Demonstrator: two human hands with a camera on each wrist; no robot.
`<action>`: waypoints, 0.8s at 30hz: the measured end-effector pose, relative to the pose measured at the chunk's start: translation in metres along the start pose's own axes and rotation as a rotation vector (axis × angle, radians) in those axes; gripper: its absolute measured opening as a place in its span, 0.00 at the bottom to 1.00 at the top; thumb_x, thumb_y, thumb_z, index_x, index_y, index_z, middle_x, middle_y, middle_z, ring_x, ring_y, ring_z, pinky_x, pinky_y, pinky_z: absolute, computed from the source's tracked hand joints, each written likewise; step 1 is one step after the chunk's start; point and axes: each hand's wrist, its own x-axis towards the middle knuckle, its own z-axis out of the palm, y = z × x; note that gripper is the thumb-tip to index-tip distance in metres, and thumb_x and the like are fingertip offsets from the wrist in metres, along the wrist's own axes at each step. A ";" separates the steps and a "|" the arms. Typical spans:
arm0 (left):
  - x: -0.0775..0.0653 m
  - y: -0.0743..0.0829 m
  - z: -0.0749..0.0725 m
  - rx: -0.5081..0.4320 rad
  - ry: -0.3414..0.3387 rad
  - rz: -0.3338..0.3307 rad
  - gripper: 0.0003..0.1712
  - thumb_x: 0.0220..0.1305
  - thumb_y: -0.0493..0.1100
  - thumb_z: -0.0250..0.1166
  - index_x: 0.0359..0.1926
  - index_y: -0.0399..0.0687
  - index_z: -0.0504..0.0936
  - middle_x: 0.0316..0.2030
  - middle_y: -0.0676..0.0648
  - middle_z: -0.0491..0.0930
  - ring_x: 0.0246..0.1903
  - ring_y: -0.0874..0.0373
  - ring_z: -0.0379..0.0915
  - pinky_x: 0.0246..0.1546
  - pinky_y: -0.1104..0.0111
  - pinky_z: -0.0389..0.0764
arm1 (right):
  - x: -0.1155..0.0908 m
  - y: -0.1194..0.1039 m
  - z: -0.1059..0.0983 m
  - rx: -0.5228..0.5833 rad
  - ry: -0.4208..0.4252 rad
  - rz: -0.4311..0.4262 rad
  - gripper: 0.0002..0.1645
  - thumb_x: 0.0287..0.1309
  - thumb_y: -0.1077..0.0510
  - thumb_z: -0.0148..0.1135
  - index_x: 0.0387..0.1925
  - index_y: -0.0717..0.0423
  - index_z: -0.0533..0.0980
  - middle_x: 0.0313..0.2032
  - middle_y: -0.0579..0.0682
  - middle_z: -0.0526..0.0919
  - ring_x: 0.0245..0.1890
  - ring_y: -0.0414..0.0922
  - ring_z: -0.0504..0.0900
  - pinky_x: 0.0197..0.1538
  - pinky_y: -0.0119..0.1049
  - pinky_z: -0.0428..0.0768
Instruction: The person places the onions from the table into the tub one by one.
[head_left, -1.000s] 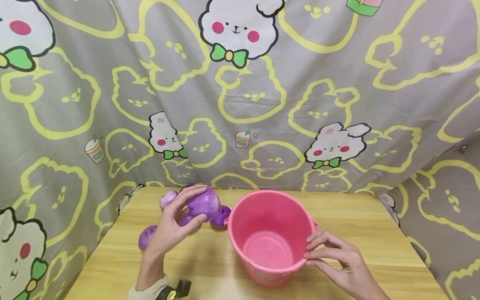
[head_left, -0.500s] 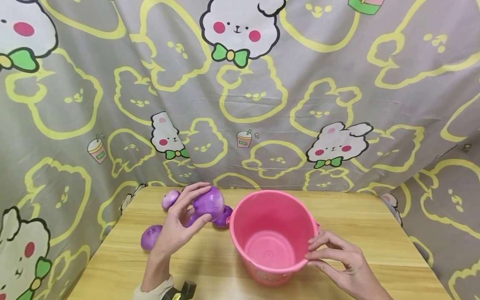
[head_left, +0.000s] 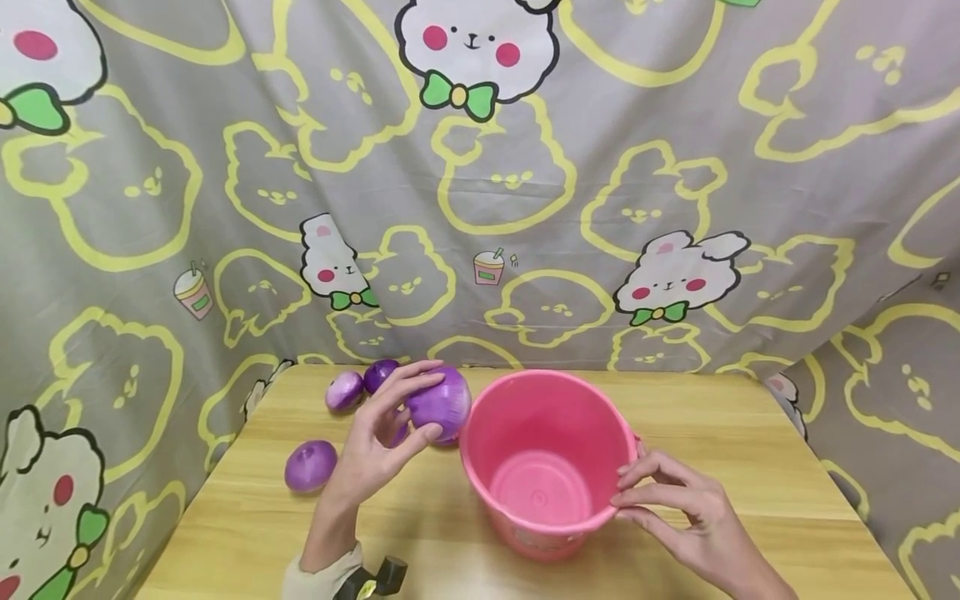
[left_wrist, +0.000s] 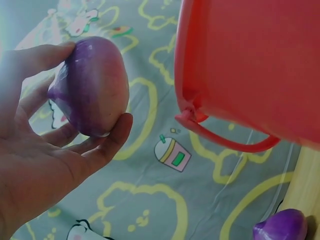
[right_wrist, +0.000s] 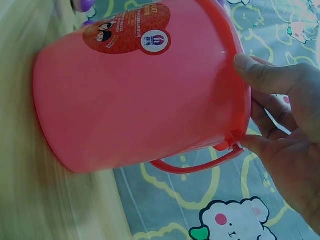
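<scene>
as left fingers (head_left: 402, 386) grip onion (head_left: 444, 404), right fingers (head_left: 662, 499) pinch

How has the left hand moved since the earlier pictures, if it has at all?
Yes. Judged against the wood-grain table in the head view, the left hand has moved right, bringing its purple onion closer to the pink bucket.
</scene>
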 end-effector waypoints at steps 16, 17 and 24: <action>0.003 -0.001 0.021 0.021 -0.031 -0.006 0.31 0.59 0.22 0.69 0.63 0.36 0.79 0.69 0.37 0.66 0.67 0.40 0.67 0.63 0.53 0.77 | -0.001 0.000 0.000 -0.055 -0.003 0.016 0.10 0.56 0.65 0.75 0.41 0.61 0.87 0.43 0.54 0.83 0.52 0.45 0.82 0.73 0.41 0.65; 0.003 -0.002 0.022 0.021 -0.033 -0.001 0.31 0.58 0.22 0.70 0.63 0.37 0.79 0.69 0.37 0.66 0.67 0.39 0.67 0.63 0.53 0.77 | -0.001 0.000 -0.001 -0.053 -0.003 0.016 0.10 0.56 0.66 0.75 0.41 0.61 0.87 0.43 0.54 0.83 0.52 0.45 0.82 0.73 0.41 0.65; 0.004 -0.003 0.028 0.023 -0.037 0.027 0.29 0.58 0.22 0.70 0.61 0.38 0.82 0.69 0.35 0.68 0.66 0.38 0.68 0.63 0.52 0.76 | -0.001 0.001 -0.001 -0.064 -0.002 -0.008 0.10 0.55 0.66 0.75 0.41 0.60 0.87 0.43 0.54 0.83 0.52 0.44 0.82 0.72 0.40 0.66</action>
